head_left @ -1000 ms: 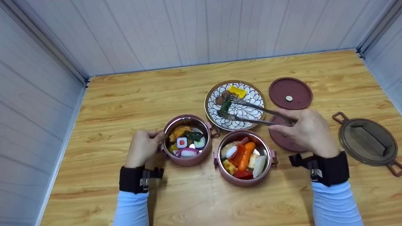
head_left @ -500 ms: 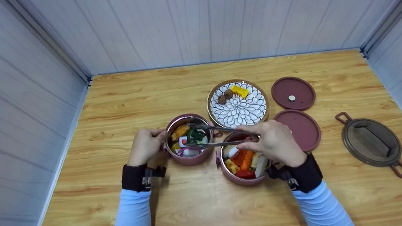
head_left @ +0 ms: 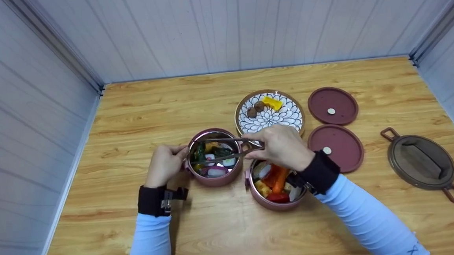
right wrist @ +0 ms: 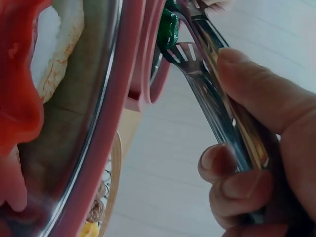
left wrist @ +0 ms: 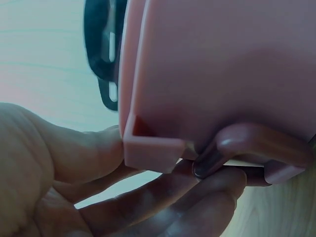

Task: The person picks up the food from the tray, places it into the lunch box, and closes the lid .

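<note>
My left hand [head_left: 163, 165] holds the left pink pot [head_left: 218, 181] at its side. In the left wrist view, the thumb is at the rim and fingers are at the brown handle [left wrist: 261, 140]. My right hand [head_left: 281, 146] grips metal tongs [head_left: 224, 140] with fork-like tips, reaching over the left pot. A dark green leafy piece [head_left: 199, 151] lies by the tong tips at the pot's left inner side. Toy foods, including a sushi roll [head_left: 228, 162] and a purple-edged piece [head_left: 216, 171], fill the pot. In the right wrist view, the fork tips [right wrist: 185, 54] stand apart.
Under my right forearm, a second pink pot [head_left: 278, 206] holds orange, red and pale foods. Behind it, a patterned plate [head_left: 270, 119] bears two meatballs [head_left: 251, 112] and a yellow piece [head_left: 272, 103]. Two maroon lids [head_left: 346, 151] and a brown handled lid [head_left: 422, 162] lie right.
My right hand has moved left with the tongs, from the plate to the left pot, bringing the green piece into it. The tong tips have parted. The left hand keeps its hold.
</note>
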Demonstrator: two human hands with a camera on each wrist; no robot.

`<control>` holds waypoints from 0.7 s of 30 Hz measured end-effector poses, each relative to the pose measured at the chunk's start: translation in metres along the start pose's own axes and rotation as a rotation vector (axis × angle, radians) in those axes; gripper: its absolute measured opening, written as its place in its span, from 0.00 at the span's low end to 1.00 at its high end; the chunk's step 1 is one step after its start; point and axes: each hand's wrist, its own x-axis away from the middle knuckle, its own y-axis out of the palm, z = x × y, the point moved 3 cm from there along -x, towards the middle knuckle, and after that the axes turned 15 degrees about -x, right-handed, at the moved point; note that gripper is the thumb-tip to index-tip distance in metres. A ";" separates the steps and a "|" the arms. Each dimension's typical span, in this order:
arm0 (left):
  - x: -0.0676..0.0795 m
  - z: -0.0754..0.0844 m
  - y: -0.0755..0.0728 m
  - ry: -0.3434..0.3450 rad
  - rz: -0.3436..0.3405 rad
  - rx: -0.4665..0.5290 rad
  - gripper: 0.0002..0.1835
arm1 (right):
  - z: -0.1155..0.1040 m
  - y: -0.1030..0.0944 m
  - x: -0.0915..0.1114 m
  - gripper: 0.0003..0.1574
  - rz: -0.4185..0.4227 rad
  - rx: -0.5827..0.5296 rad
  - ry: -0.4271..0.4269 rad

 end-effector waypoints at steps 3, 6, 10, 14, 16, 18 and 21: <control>0.000 0.000 0.000 0.001 -0.006 0.005 0.11 | 0.000 0.004 -0.003 0.32 -0.006 0.009 -0.035; 0.000 0.000 0.000 -0.003 -0.007 0.006 0.11 | 0.000 0.006 -0.005 0.32 -0.002 0.013 -0.058; 0.000 0.000 -0.001 0.002 -0.010 -0.011 0.11 | 0.001 0.005 -0.004 0.35 0.015 0.031 -0.090; 0.000 0.000 -0.001 0.000 -0.010 -0.017 0.11 | 0.002 0.000 -0.001 0.36 0.036 0.019 -0.096; 0.000 0.000 -0.001 -0.006 -0.011 -0.011 0.11 | 0.003 -0.005 0.002 0.35 0.056 -0.003 -0.090; 0.000 0.000 -0.001 -0.013 -0.013 -0.005 0.11 | 0.004 -0.012 0.008 0.35 0.093 -0.024 -0.096; 0.000 0.000 0.000 -0.016 -0.024 0.007 0.12 | 0.010 -0.023 0.018 0.35 0.158 -0.070 -0.122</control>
